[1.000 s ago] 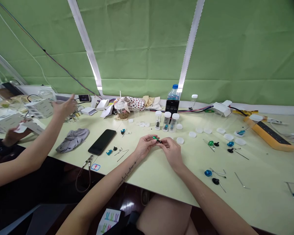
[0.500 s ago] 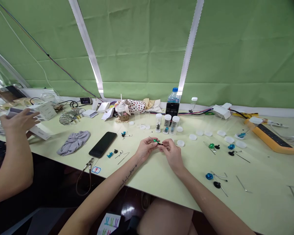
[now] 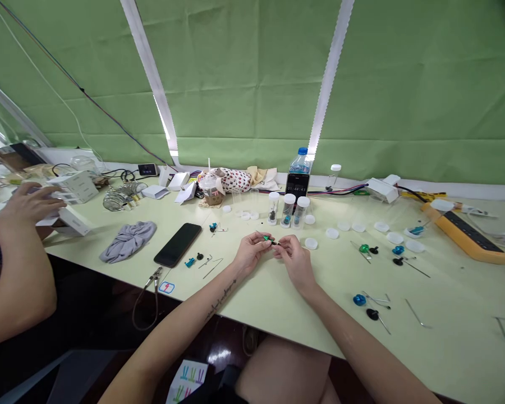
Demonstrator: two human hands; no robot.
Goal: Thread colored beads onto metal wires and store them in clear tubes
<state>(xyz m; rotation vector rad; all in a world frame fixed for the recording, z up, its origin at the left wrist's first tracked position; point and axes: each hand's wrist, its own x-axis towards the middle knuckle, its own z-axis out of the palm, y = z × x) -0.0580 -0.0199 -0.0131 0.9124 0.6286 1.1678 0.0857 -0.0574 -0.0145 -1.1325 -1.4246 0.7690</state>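
Note:
Between the fingertips of my left hand is a small green part, its shape mostly covered by the fingers. My right hand pinches a small black piece that meets the green one; whether the two are joined I cannot tell. Just behind my hands stand clear tubes with white caps, small blue and black parts inside them. To the left lie a blue part, a black knob and thin bent metal rods. A loose white cap is close to my right hand.
A black phone and a grey cloth lie left. Green and blue parts with rods are scattered right, before an orange power strip. At far left a co-worker's hand is over white boxes.
My hands keep almost the same place and grip, with only slight finger movement. The co-worker's hand has shifted a little to the left. The view has moved slightly.

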